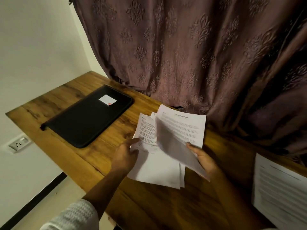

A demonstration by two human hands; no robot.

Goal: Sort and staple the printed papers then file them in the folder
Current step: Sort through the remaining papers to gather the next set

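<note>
A loose bundle of printed papers is held above the wooden desk. My left hand grips its left edge, thumb on the printed face. My right hand pinches one printed sheet by its lower edge, lifted and bent away from the bundle to the right. A closed black folder with a white label lies flat at the left of the desk, apart from both hands. Another printed sheet lies at the right edge of the view. No stapler shows.
The wooden desk runs from a white wall on the left to a brown patterned curtain hanging behind it. A wall socket sits below the desk's left edge.
</note>
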